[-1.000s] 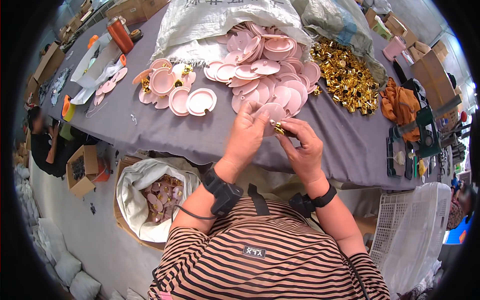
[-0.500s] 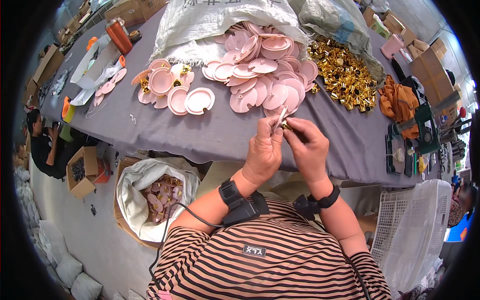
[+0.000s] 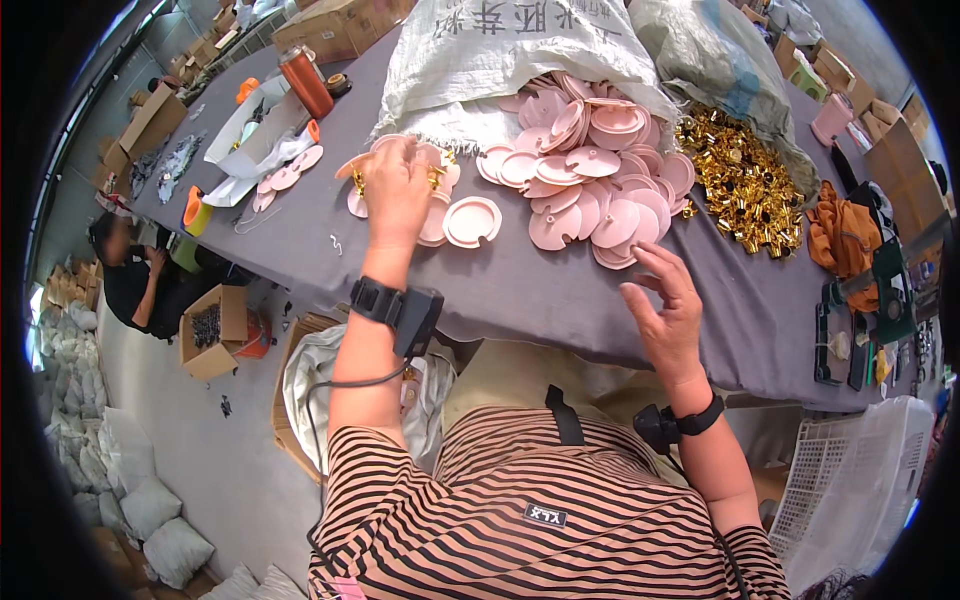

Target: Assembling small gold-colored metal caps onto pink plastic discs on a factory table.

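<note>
My left hand (image 3: 395,195) reaches over the small group of pink discs at the left of the table, its fingertips bent down and hidden, so what they hold cannot be seen. Gold metal fittings (image 3: 436,176) show among these discs, and one round pink disc (image 3: 470,222) lies just right of the hand. Above the table's front edge, my right hand (image 3: 665,310) has its fingers apart and nothing in them. Beyond it, a large heap of pink discs (image 3: 590,165) spills from a white woven sack (image 3: 520,55).
Right of the discs lies a heap of gold fittings (image 3: 745,185) by a second sack (image 3: 715,65). An orange flask (image 3: 306,82) and a white tray (image 3: 255,130) stand back left. Below the edge is a lined box (image 3: 305,375); a white crate (image 3: 850,490) stands right.
My hands were together at the table's front, holding a pink disc and a gold fitting. They have parted: the left went to the small disc group, the right opened. The view has shifted.
</note>
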`<state>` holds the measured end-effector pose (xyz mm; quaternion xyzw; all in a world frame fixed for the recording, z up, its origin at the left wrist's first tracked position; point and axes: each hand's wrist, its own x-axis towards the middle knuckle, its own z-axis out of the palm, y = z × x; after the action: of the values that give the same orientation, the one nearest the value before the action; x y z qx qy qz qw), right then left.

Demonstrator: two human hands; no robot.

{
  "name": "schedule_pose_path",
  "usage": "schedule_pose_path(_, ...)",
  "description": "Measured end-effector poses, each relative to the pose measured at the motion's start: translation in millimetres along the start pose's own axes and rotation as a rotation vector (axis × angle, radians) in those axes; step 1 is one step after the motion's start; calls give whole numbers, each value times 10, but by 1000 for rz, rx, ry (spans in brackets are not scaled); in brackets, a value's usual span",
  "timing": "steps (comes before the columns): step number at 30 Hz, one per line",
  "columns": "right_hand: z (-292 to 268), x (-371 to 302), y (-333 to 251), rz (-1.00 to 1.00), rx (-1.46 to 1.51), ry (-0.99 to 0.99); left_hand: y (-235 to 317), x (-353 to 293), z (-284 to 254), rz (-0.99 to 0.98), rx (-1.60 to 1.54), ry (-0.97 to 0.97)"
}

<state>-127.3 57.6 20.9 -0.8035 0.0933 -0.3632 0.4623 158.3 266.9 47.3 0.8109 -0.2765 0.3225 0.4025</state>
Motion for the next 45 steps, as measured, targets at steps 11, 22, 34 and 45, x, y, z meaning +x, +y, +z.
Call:
schedule_pose_path(11,-723,-159,211,-19,-340,2,-179,219,1320,168,106,-949)
schedule_pose_path(22,-1749,526,1461,182,-790,150,841,40,1693,55,-183,-759)
schedule_pose_path(34,-1603,373,1495,78,-540,513,1530,429,1179,84,-154,-824)
schedule_pose_path(45,-1833,420,990,384,-240,430,1433,352,1256,-226,-769,-869)
